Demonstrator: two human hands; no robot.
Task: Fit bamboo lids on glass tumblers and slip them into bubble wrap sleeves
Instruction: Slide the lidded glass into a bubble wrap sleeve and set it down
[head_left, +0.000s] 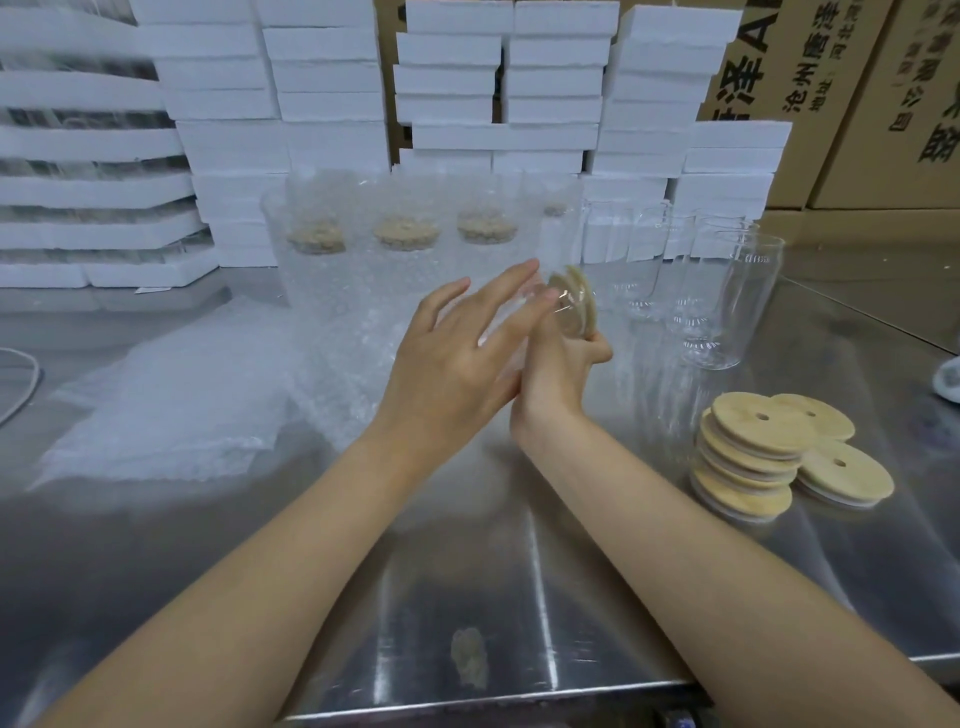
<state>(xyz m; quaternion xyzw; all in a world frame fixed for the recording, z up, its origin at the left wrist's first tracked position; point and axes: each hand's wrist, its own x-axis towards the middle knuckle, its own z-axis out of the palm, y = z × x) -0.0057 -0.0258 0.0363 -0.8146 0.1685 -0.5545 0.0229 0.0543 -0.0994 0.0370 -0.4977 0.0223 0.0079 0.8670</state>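
Note:
A glass tumbler (511, 325) lies tilted between my hands above the steel table, with a bamboo lid (577, 305) on its far end. My right hand (563, 364) grips the tumbler from below, near the lid. My left hand (457, 353) lies over its side with straight, spread fingers. Behind them, three wrapped tumblers (400, 244) stand in bubble wrap sleeves, their lids showing through. Empty glass tumblers (727, 291) stand to the right. A stack of bamboo lids (753, 457) lies at the right front. Flat bubble wrap sleeves (176, 400) lie on the left.
White foam boxes (322, 93) are stacked along the back, with brown cardboard cartons (857, 93) at the back right. The steel table's front edge (493, 701) runs below my forearms. A small smudge (470, 657) marks the table near the front.

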